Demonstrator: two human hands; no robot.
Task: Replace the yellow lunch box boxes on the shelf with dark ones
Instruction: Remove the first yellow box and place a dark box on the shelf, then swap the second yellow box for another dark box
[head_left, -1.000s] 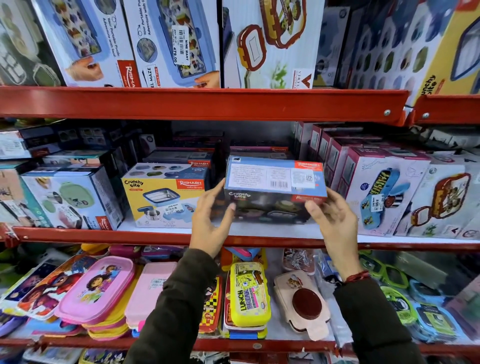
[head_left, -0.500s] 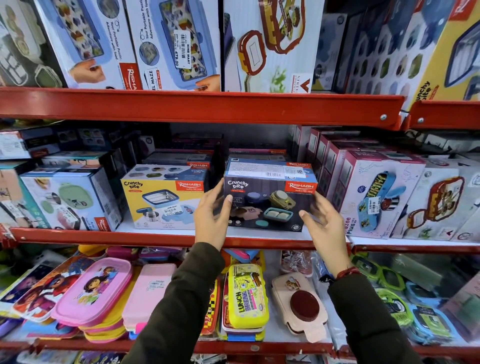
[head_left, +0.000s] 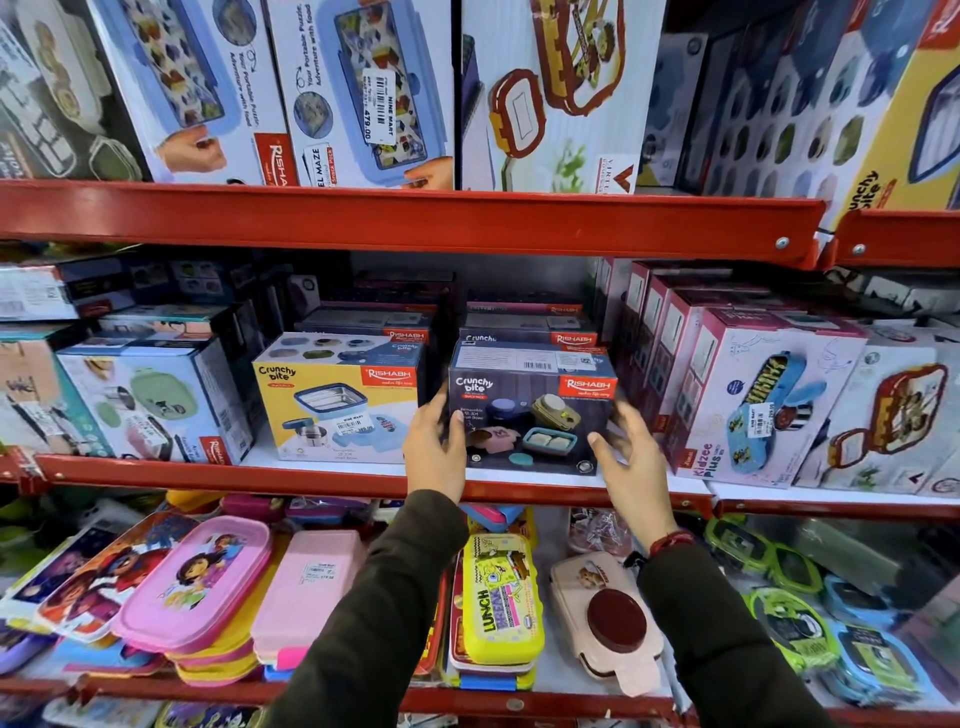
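Observation:
A dark "Crunchy bite" lunch box box (head_left: 530, 405) stands upright on the white middle shelf (head_left: 691, 486), with more dark boxes stacked behind it. My left hand (head_left: 434, 452) grips its left side, thumb on the front. My right hand (head_left: 631, 462) is blurred at the lower right corner, fingers spread, thumb just touching the front. A yellow "Crunchy bite" box (head_left: 332, 415) stands directly to the left, a narrow gap between the two.
Pink boxed lunch boxes (head_left: 753, 400) crowd the right side, and a green-print box (head_left: 150, 405) stands at the left. A red shelf rail (head_left: 415, 218) runs overhead with large boxes above. Loose plastic lunch boxes (head_left: 498, 597) fill the lower shelf.
The dark box was tilted with its label side facing me. It has been turned upright and set on the shelf, and my right hand has loosened from it.

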